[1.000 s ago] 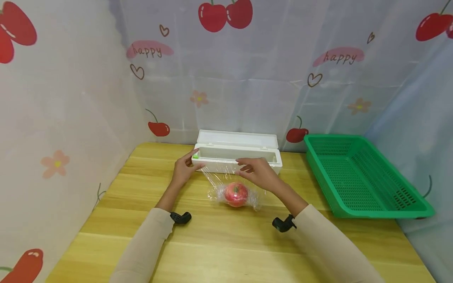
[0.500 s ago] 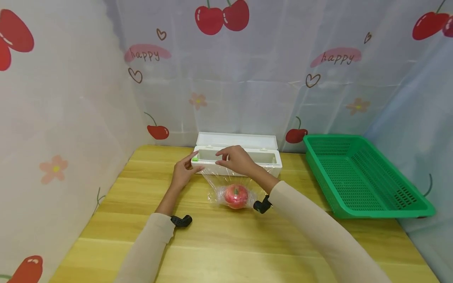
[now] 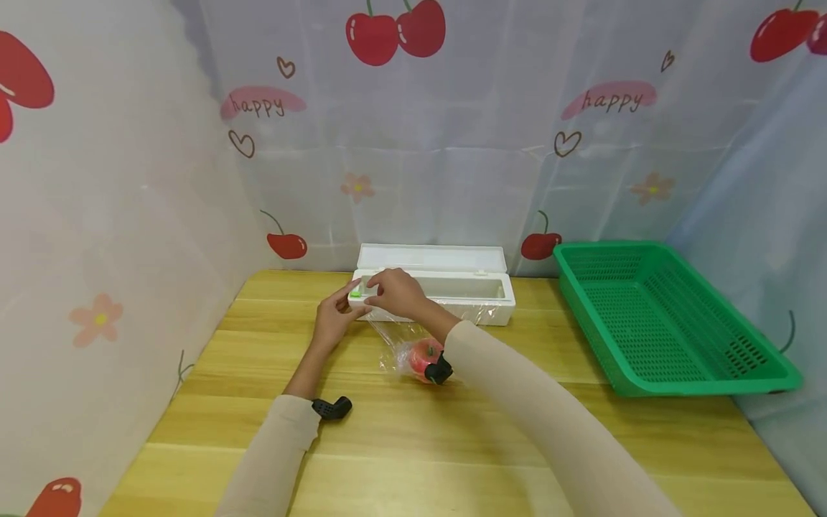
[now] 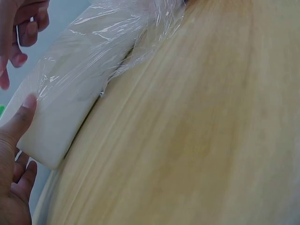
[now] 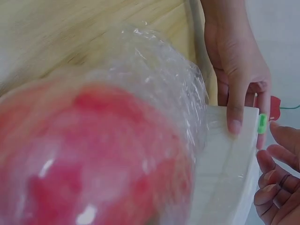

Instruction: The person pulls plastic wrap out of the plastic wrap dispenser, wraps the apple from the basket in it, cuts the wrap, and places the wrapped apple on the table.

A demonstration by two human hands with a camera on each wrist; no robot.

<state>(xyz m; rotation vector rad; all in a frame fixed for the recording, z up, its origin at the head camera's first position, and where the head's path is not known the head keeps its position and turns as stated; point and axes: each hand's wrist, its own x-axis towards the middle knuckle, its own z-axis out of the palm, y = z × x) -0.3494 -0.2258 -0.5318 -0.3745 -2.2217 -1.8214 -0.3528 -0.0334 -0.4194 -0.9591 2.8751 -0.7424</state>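
A white cling film dispenser box [image 3: 494,313] stands at the back of the table with its lid [image 3: 431,257] raised. My left hand [image 3: 331,316] grips its left end, the thumb [image 4: 21,119] on the front face. Just above that end is my right hand [image 3: 397,293], fingers loosely bent beside the small green slider [image 5: 262,123]; a narrow gap shows between them in the right wrist view. Clear cling film [image 4: 103,42] runs from the box's front down over a red apple-like fruit [image 3: 421,354]. The right wrist's black camera hides part of that fruit in the head view.
To the right is a green perforated plastic basket [image 3: 639,337]. A curtain [image 3: 413,179] printed with cherries hangs close behind the box, and another side of it borders the wooden table [image 3: 413,459] on the left.
My right hand has moved left along the front of the box, from right of its middle to the slider at the left end. My left hand has stayed on the box.
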